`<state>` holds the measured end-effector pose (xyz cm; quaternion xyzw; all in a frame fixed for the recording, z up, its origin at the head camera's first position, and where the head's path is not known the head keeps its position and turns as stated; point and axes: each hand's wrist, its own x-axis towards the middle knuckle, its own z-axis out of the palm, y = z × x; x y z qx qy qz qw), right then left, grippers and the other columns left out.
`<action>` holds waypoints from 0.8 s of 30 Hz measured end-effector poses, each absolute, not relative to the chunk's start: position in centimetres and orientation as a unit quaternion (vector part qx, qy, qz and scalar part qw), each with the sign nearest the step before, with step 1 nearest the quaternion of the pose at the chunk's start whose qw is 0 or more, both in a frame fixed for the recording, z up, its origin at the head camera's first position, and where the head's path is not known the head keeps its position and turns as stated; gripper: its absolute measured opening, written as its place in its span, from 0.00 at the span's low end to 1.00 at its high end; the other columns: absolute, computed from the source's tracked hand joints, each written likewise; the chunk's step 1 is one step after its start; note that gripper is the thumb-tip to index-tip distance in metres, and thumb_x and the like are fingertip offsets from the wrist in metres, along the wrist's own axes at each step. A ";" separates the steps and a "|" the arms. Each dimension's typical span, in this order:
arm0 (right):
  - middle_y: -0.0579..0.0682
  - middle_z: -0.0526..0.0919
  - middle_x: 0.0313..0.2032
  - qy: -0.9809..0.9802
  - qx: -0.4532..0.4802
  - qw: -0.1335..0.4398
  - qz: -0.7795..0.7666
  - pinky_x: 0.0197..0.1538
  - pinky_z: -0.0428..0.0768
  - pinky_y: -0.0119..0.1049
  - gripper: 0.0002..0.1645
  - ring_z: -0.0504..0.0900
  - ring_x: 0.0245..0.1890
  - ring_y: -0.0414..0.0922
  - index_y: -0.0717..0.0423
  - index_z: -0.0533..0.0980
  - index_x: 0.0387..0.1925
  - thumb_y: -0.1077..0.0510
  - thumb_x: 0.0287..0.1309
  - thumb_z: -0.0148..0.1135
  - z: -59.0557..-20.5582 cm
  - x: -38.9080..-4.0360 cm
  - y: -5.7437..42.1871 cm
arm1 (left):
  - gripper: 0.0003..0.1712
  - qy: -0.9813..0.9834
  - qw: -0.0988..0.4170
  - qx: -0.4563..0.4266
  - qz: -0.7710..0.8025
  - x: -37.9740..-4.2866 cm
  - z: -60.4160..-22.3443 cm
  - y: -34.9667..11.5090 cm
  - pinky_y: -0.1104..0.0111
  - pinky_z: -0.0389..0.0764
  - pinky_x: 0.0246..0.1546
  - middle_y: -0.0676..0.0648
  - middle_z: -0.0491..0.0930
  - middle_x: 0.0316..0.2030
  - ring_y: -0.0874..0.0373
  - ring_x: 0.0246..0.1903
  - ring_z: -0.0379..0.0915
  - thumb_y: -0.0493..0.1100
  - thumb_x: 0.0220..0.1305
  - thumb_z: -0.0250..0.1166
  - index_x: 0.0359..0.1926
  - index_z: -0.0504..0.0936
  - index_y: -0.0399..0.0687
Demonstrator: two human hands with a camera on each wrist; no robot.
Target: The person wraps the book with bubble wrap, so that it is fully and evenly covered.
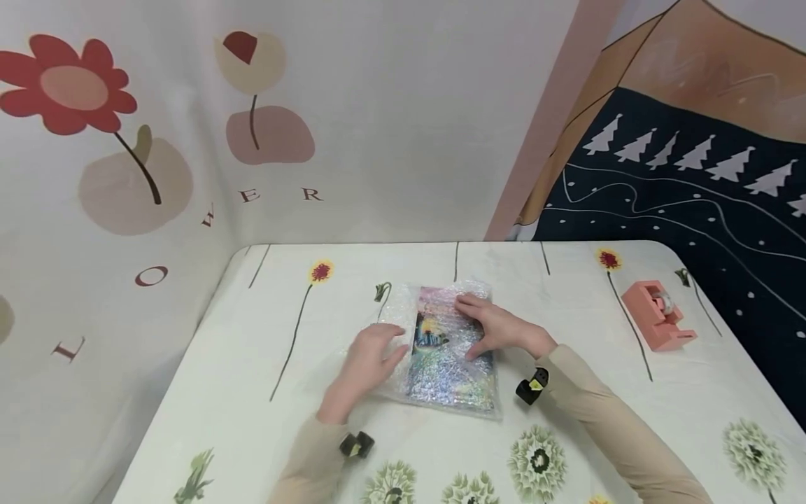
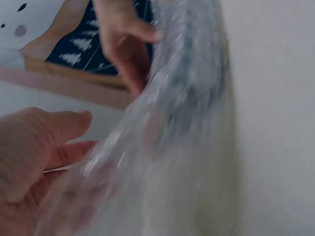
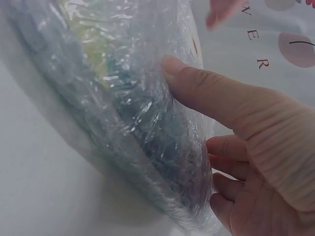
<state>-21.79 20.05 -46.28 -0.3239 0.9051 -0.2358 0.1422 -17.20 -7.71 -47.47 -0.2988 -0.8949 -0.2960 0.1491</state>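
A flat rectangular item with a colourful printed picture (image 1: 450, 371) lies on the table inside clear bubble wrap (image 1: 395, 378). My right hand (image 1: 500, 325) rests on its upper right part, fingers spread and thumb apart. The right wrist view shows that thumb and the fingertips against the crinkled bubble wrap (image 3: 147, 113). At the loose left side of the wrap is my left hand (image 1: 370, 357), its fingers loosely bent. In the left wrist view, some fingers of the left hand (image 2: 44, 157) show through the clear film, and the thumb stands away from it.
A pink tape dispenser (image 1: 655, 318) with a roll of tape stands at the right side of the table. The table (image 1: 252, 434) has a white cloth printed with flowers. Printed curtains (image 1: 403, 126) hang behind and to the left.
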 end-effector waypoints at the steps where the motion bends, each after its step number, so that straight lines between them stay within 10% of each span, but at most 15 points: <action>1: 0.68 0.53 0.68 0.906 -0.323 0.144 -0.235 0.66 0.55 0.56 0.59 0.48 0.68 0.64 0.72 0.55 0.66 0.50 0.39 0.76 -46.2 -21.8 20.0 | 0.13 -0.901 0.157 -0.274 -0.298 -16.8 -47.3 -8.7 0.54 0.76 0.47 0.38 0.82 0.39 0.44 0.42 0.77 0.38 0.55 0.67 0.40 0.81 0.34; 9: 0.67 0.53 0.68 0.907 -0.322 0.147 -0.228 0.66 0.56 0.56 0.59 0.48 0.68 0.63 0.70 0.55 0.67 0.48 0.40 0.75 -46.5 -21.9 20.0 | 0.16 -0.951 0.143 0.000 -0.274 -13.8 -46.4 -15.7 0.53 0.78 0.30 0.35 0.79 0.33 0.42 0.33 0.75 0.43 0.60 0.63 0.37 0.80 0.29; 16: 0.68 0.52 0.68 0.904 -0.323 0.151 -0.234 0.65 0.56 0.56 0.58 0.47 0.68 0.64 0.71 0.55 0.67 0.50 0.41 0.75 -46.1 -21.7 20.0 | 0.35 -0.922 -0.009 0.131 -0.364 -12.8 -46.6 -18.5 0.69 0.69 0.16 0.48 0.74 0.10 0.57 0.11 0.69 0.61 0.67 0.51 0.18 0.79 0.36; 24: 0.67 0.52 0.68 0.905 -0.322 0.151 -0.231 0.65 0.57 0.56 0.59 0.47 0.68 0.63 0.71 0.55 0.67 0.49 0.41 0.75 -46.2 -21.8 19.9 | 0.20 -0.854 -0.030 0.183 -0.485 -12.8 -47.6 -17.8 0.71 0.80 0.20 0.48 0.80 0.17 0.58 0.17 0.78 0.48 0.63 0.59 0.29 0.81 0.32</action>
